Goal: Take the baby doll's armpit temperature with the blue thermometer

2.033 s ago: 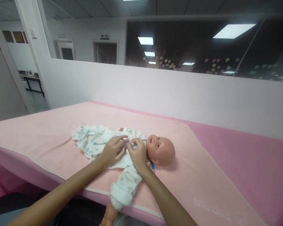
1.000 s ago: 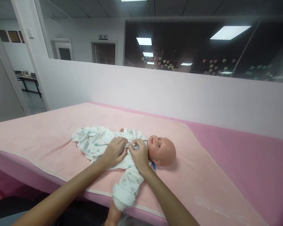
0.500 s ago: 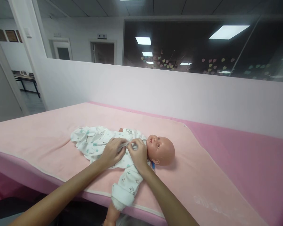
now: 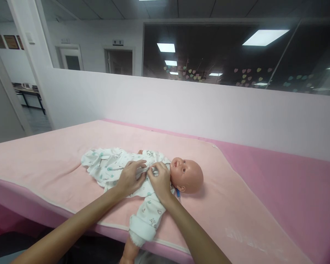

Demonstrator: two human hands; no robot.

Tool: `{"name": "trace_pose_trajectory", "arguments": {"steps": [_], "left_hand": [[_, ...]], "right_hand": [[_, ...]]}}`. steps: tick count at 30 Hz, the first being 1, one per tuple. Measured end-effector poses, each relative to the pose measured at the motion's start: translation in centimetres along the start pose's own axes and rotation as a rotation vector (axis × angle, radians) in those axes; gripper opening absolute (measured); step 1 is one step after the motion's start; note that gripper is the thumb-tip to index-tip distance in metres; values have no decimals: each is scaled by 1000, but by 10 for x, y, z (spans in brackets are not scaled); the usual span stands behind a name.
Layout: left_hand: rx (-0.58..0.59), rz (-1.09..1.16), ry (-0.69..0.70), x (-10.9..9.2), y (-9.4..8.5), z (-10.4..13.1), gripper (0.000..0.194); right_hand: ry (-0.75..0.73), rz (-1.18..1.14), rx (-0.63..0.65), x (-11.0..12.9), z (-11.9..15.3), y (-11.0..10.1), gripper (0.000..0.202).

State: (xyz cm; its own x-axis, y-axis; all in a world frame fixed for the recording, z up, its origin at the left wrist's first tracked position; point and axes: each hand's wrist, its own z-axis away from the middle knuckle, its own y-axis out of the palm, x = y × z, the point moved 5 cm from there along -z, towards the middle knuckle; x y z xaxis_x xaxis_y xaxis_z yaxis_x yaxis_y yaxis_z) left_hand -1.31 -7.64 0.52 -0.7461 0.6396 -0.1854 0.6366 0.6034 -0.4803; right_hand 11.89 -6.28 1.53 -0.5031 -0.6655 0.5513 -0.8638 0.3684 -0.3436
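Observation:
A baby doll [image 4: 187, 175] lies on its back, its bald head to the right and one sleeved arm hanging toward the near edge. It wears a white baby outfit [image 4: 110, 165] printed with small green and brown figures. My left hand [image 4: 130, 178] pinches a fold of the cloth at the chest, fingers curled. Close beside it, my right hand [image 4: 160, 179] pinches the front edge of the same garment below the doll's chin. Fingertips of both hands nearly meet; any fastener between them is too small to make out.
A peach-coloured blanket [image 4: 57, 154] covers the pink padded table [image 4: 277, 176]. Behind it stands a low white wall [image 4: 195, 106] with a window [image 4: 222, 51] above. A doorway at the far left shows a desk [image 4: 30, 91].
My left fingers have opened slightly from their pinch and shifted a little on the cloth. The right hand stays almost in place. The doll lies as before.

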Motion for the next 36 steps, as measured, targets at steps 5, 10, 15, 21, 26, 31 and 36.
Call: {"name": "trace_pose_trajectory", "arguments": {"steps": [5, 10, 15, 21, 26, 31, 36], "left_hand": [[-4, 5, 23, -2, -1, -1, 30], [-6, 32, 40, -5, -3, -2, 30], [-8, 47, 45, -4, -3, -1, 31], [-32, 56, 22, -3, -4, -1, 25], [4, 64, 29, -7, -7, -3, 24], [42, 71, 29, -8, -9, -4, 24], [53, 61, 24, -7, -9, -3, 23]], "right_hand": [[-18, 36, 7, 3, 1, -1, 9], [-104, 56, 46, 12, 3, -2, 14], [-194, 72, 98, 18, 5, -1, 20], [-171, 86, 100, 15, 5, 1, 16], [-169, 76, 111, 14, 6, 1, 17], [-179, 76, 127, 16, 5, 1, 17], [-202, 79, 124, 17, 5, 0, 17]]}}
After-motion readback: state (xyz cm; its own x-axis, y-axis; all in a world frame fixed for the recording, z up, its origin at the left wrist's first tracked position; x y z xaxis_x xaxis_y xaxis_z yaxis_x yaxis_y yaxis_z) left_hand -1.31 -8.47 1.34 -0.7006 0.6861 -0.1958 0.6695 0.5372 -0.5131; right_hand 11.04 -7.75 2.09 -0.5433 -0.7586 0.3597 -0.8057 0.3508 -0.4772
